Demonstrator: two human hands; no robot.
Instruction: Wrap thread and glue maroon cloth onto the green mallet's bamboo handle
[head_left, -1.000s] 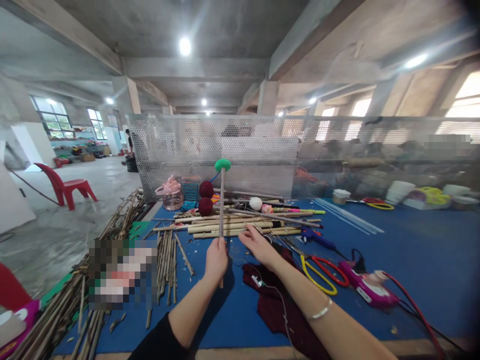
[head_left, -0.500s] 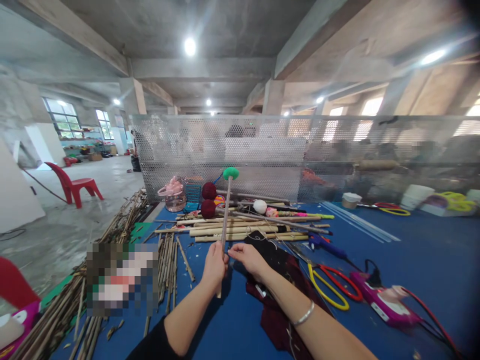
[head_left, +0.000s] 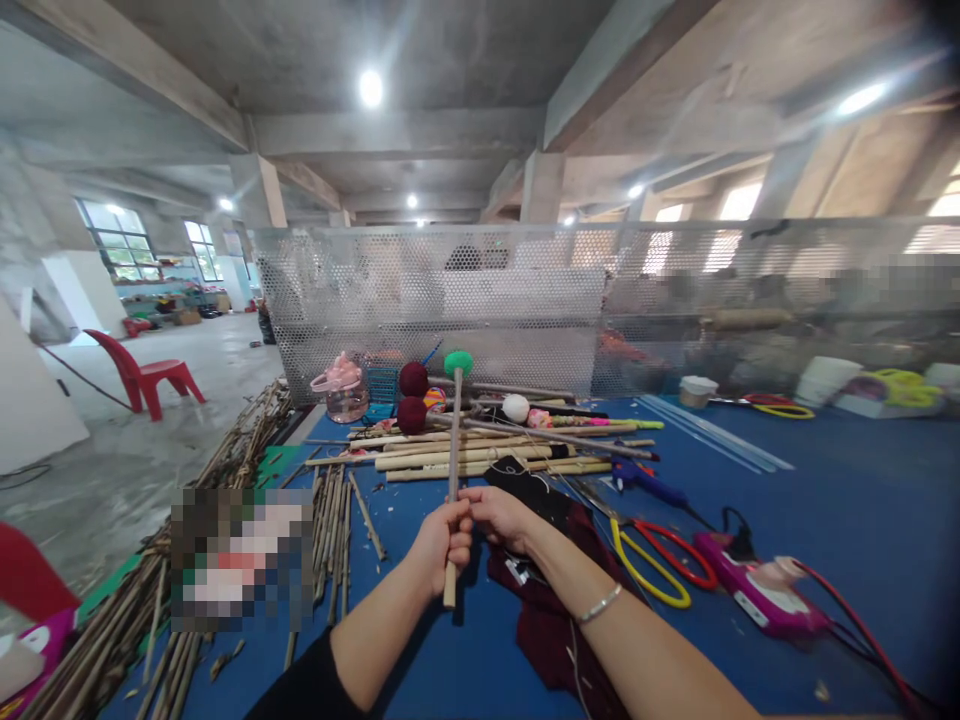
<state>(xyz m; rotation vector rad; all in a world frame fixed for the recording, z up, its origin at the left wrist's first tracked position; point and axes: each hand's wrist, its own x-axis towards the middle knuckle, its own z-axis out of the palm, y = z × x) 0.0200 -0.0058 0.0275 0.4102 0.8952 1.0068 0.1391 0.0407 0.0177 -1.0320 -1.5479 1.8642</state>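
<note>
My left hand (head_left: 442,545) is wrapped round the lower shaft of a mallet (head_left: 454,430), a thin grey-brown stick with a fuzzy green head (head_left: 458,363), held nearly upright over the blue table. The pale cut end of the stick shows below my fist. Right beside it, my right hand (head_left: 504,518) has its fingertips pinched together against the shaft and my left thumb; what they pinch, if anything, is too small to make out. Under my right wrist lies dark red and black cloth (head_left: 551,640) with loose pale thread on it.
Wooden sticks (head_left: 465,460) and dark red ball-headed mallets (head_left: 413,415) lie behind my hands. To the right are red-and-yellow-handled scissors (head_left: 652,555), a blue glue gun (head_left: 649,482) and a purple power strip (head_left: 761,590). Bundled twigs (head_left: 112,610) line the left edge; a perforated metal screen (head_left: 435,300) stands behind.
My right fingers have come from just beside the stick to contact with it. The mallet has turned slightly more upright, and my left fingers now show curled round its front.
</note>
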